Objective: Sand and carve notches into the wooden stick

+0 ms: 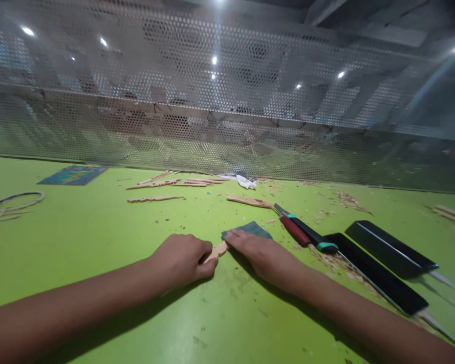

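Note:
Between the thumb and curled fingers of my left hand [184,258] is a small pale carved piece of wood [220,249], notched near its free end. That end points toward my right hand [268,257], whose fingers press down on a dark grey-green sheet [255,229] that looks like sandpaper. The fingertips of my right hand meet the wood's tip, and part of the sheet is hidden under them. Beyond and to the right lie a flat wooden piece [249,201], a red-handled tool [294,230] and a black-handled tool with teal bands [313,234].
Two black blade-shaped objects [390,249] lie on the right of the green table [136,323]. Wood shavings [351,201] are scattered around. Carved sticks [155,198] and a white crumpled tissue [246,182] lie near the perforated metal screen [227,101]. At left are a patterned card [74,175] and a ring [18,201].

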`<state>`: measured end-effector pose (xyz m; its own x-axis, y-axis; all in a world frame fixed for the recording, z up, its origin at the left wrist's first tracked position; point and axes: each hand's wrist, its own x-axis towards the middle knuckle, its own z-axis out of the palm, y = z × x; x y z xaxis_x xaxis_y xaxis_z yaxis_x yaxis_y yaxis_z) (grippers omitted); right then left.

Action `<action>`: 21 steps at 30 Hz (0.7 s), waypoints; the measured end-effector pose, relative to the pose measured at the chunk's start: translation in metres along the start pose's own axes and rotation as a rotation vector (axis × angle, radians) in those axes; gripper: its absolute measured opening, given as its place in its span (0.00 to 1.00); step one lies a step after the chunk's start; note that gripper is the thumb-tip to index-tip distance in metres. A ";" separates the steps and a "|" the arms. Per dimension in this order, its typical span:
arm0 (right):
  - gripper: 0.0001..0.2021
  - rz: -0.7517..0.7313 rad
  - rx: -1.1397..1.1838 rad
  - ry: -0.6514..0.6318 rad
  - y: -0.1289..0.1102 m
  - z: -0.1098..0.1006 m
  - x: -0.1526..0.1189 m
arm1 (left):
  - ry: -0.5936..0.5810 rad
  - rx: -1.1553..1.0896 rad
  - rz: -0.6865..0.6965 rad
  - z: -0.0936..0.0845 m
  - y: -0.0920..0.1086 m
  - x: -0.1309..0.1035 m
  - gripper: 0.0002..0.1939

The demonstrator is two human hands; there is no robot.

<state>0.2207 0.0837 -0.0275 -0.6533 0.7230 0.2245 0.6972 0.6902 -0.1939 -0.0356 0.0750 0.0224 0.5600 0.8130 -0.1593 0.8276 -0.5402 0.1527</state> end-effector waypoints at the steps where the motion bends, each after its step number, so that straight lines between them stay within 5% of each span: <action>1: 0.26 0.001 0.002 -0.001 -0.001 0.000 0.000 | 0.001 0.000 0.002 0.000 0.000 0.000 0.16; 10: 0.25 0.035 0.003 0.012 0.005 -0.004 0.000 | -0.012 0.001 -0.001 0.000 0.000 0.000 0.17; 21: 0.22 0.123 -0.021 0.193 0.023 -0.012 -0.006 | -0.012 -0.002 0.018 -0.001 -0.001 -0.001 0.20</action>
<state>0.2443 0.0947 -0.0220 -0.4954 0.7813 0.3795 0.7756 0.5947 -0.2118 -0.0369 0.0744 0.0238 0.5749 0.8006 -0.1687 0.8175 -0.5539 0.1576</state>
